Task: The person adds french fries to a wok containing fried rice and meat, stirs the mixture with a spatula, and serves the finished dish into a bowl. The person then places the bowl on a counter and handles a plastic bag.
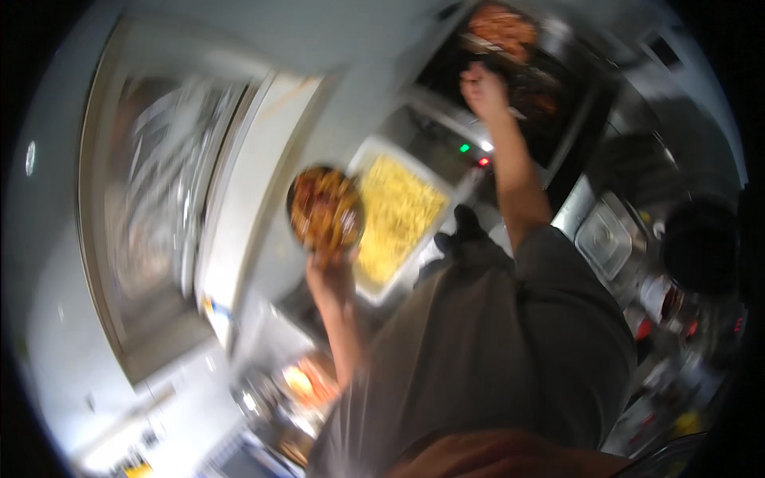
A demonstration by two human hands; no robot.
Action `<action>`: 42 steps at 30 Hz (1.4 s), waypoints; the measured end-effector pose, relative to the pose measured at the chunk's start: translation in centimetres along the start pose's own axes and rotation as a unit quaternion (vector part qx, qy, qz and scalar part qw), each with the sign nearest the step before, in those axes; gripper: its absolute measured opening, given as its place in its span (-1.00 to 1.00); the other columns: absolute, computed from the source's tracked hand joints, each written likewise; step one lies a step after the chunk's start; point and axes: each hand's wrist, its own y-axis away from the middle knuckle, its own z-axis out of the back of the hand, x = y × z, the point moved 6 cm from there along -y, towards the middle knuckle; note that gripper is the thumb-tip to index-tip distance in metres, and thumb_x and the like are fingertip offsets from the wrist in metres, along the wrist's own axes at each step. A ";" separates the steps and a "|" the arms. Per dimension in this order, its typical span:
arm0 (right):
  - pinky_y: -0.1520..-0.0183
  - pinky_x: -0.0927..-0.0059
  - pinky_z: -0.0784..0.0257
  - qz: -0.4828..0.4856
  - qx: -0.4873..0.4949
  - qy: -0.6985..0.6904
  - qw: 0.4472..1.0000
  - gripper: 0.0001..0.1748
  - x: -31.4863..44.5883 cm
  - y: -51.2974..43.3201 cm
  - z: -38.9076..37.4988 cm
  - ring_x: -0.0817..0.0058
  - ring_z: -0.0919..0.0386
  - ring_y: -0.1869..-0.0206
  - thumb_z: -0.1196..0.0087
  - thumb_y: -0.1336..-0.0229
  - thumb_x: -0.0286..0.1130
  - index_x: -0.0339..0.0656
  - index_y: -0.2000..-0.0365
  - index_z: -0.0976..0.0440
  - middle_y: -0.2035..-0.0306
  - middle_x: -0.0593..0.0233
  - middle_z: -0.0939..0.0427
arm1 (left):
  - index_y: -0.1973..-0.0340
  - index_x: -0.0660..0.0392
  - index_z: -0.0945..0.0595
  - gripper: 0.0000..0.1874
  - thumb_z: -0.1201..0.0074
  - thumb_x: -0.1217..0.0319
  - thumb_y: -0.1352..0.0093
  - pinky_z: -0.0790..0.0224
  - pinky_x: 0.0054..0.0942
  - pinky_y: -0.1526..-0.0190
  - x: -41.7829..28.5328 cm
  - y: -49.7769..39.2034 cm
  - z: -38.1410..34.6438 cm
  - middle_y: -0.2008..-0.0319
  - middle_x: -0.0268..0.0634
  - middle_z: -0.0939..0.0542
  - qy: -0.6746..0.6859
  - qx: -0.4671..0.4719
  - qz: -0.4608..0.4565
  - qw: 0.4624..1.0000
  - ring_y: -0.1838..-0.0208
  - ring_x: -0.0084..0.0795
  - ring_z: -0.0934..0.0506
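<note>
My left hand (332, 269) grips a dark round bowl (290, 200) at its near edge. Glossy brown-orange food (323, 206) fills it. Right beside the bowl is a white rectangular tray (375, 143) holding a broad layer of yellow food (397, 209), perhaps noodles or cut potato. My right hand (483, 89) reaches out over a dark cooking appliance (442, 69), its fingers curled. Motion blur hides whether a handle is in those fingers. Just beyond the hand lies a heap of orange-brown food (505, 33) on the appliance.
Green, white and red indicator lights (474, 154) glow between tray and cooker. A framed window (161, 197) stands left. To the right are a clear rectangular container (603, 239) and a large black round vessel (699, 245). Orange food (311, 379) sits below my left arm.
</note>
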 end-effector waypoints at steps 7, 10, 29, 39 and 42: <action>0.68 0.56 0.05 -0.129 0.023 0.055 0.990 -0.62 -4.3 -0.4 5.0 0.60 -0.12 0.70 0.10 -0.46 -0.16 -0.11 0.49 -0.27 0.61 0.42 -0.25 | -0.20 0.24 -0.44 -0.45 -0.03 0.14 -0.42 -0.53 -0.15 -0.03 0.1 1.3 -1.8 -0.16 -0.14 -0.52 0.027 0.025 -0.031 0.999 -0.13 -0.28 -0.54; 0.66 0.60 0.02 -0.186 -0.016 0.037 0.982 -0.64 -7.2 -2.4 7.6 0.60 -0.13 0.68 0.14 -0.48 -0.18 -0.11 0.47 -0.28 0.57 0.40 -0.29 | -0.22 0.24 -0.43 -0.44 -0.01 0.14 -0.42 -0.54 -0.19 -0.03 0.3 2.5 -1.8 -0.16 -0.14 -0.53 -0.003 -0.018 -0.028 0.999 -0.15 -0.29 -0.54; 0.70 0.57 -0.07 -0.352 0.042 0.292 0.888 -0.57 -16.5 4.8 9.8 0.58 -0.23 0.69 0.15 -0.42 0.08 -0.04 0.39 -0.31 0.53 0.39 -0.44 | -0.15 0.28 -0.45 -0.42 -0.09 0.14 -0.35 -0.58 -0.27 0.02 4.2 24.3 5.2 -0.04 -0.12 -0.61 0.144 -0.248 -0.162 0.944 0.02 -0.34 -0.63; 0.69 0.58 -0.22 -0.489 0.583 0.508 0.403 -0.83 -29.6 57.5 17.0 0.62 -0.34 0.70 -0.06 -0.35 -0.27 -0.14 0.23 -0.41 0.55 0.37 -0.47 | -0.16 0.28 -0.43 -0.42 -0.17 0.20 -0.33 -0.55 -0.22 -0.04 14.9 60.8 9.0 0.01 -0.14 -0.59 0.166 -0.501 -0.388 0.755 0.03 -0.31 -0.62; 0.69 0.57 -0.20 -0.501 0.630 0.549 0.227 -0.82 -27.5 68.4 24.9 0.59 -0.34 0.70 -0.07 -0.34 -0.25 -0.13 0.26 -0.40 0.55 0.35 -0.45 | -0.18 0.28 -0.43 -0.41 -0.22 0.22 -0.33 -0.59 -0.32 0.04 21.4 73.2 5.5 -0.03 -0.17 -0.58 0.178 -0.602 -0.420 0.656 -0.01 -0.38 -0.60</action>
